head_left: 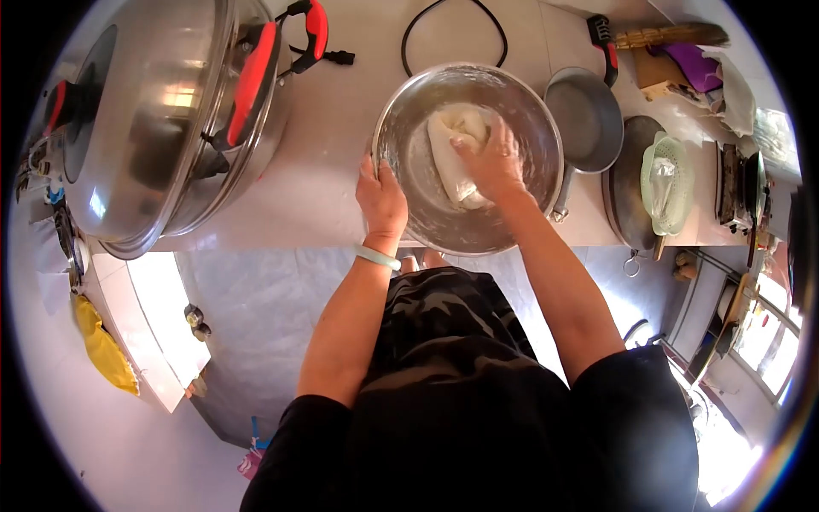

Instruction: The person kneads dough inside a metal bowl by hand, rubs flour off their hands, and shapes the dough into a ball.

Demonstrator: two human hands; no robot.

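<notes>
A large metal mixing bowl (pixel 535 141) stands at the front edge of the counter, its inner wall smeared with flour or dough. In it lies a pale, folded lump of dough (pixel 446 154). My left hand (pixel 381 200) is closed on the bowl's left rim, thumb on the near side and fingers partly hidden. Inside the bowl, my right hand (pixel 496 165) grips the right side of the dough, with the thumb over its top and the fingertips towards the far side. A pale bangle (pixel 378 257) circles my left wrist.
A big lidded steel pot (pixel 145 119) with red-and-black handles fills the counter's left. Right of the bowl are a grey saucepan (pixel 584 119), a dark round lid or pan (pixel 627 192) and a green basket (pixel 674 213). A black cable loop (pixel 407 38) lies behind the bowl.
</notes>
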